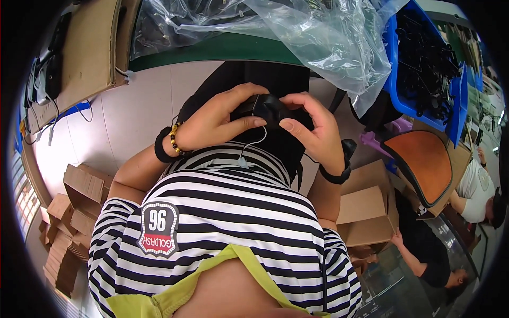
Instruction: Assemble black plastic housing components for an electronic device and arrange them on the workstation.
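Note:
Over my lap, both hands are at a dark black rounded part (pixel 269 108) whose exact kind I cannot make out against the dark clothing. My left hand (pixel 220 116) is closed on its left side, thumb below and fingers above. At its right side my right hand (pixel 317 130) curls, with thumb and forefinger against it. A thin white wire (pixel 260 140) loops down from near the part to a small pale connector (pixel 243 161) lying on the striped shirt. Black bands circle both wrists, and the left also has a beaded bracelet.
Clear plastic sheeting (pixel 328 40) covers the green-edged table (pixel 222 49) ahead and hangs over its edge. A blue bin (pixel 391 69) of black parts stands right. Cardboard boxes (pixel 366 212) and an orange-backed chair (pixel 419 161) are at right, with two other people beyond. Folded cardboard (pixel 66 254) stands left.

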### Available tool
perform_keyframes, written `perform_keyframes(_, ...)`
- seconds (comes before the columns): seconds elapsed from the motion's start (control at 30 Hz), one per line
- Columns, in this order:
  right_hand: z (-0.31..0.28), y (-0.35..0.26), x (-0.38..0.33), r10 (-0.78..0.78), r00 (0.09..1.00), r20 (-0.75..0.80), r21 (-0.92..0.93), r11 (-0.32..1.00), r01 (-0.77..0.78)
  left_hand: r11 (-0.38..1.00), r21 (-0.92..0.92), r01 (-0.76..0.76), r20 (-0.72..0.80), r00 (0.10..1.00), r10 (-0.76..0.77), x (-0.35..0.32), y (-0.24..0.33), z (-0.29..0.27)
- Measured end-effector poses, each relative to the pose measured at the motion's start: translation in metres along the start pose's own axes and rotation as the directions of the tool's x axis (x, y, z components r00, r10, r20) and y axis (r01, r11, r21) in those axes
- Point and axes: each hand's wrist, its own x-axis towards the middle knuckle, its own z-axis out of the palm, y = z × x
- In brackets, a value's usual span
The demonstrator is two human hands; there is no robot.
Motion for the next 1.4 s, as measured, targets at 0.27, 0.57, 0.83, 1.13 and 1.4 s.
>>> perform_keyframes(0.27, 0.009, -0.001, -0.003, 0.028, 0.997, -0.07, -0.054, 0.998, -0.032, 0.999, 0.039, -0.031, 0.022, 0.999, 0.031, -0.001, 0.001, 0.004)
perform_keyframes(0.57, 0.005, -0.001, -0.007, -0.083, 0.996, -0.043, -0.166, 0.983, 0.075, 0.989, 0.138, -0.056, 0.107, 0.993, 0.041, 0.004, 0.008, 0.004)
perform_keyframes(0.83, 0.002, -0.006, -0.008, -0.094, 0.995, -0.014, -0.057, 0.994, 0.093, 0.999, 0.009, -0.042, 0.068, 0.997, 0.041, 0.0, -0.003, 0.001)
perform_keyframes(1.13, 0.013, -0.005, -0.01, -0.027, 0.998, -0.054, -0.084, 0.996, 0.023, 0.996, 0.081, -0.025, 0.07, 0.997, 0.019, -0.002, 0.002, 0.007)
perform_keyframes(1.4, 0.014, -0.01, -0.009, -0.03, 0.998, -0.048, -0.059, 0.998, 0.028, 0.999, 0.022, -0.041, 0.011, 0.999, 0.041, -0.006, -0.001, 0.006)
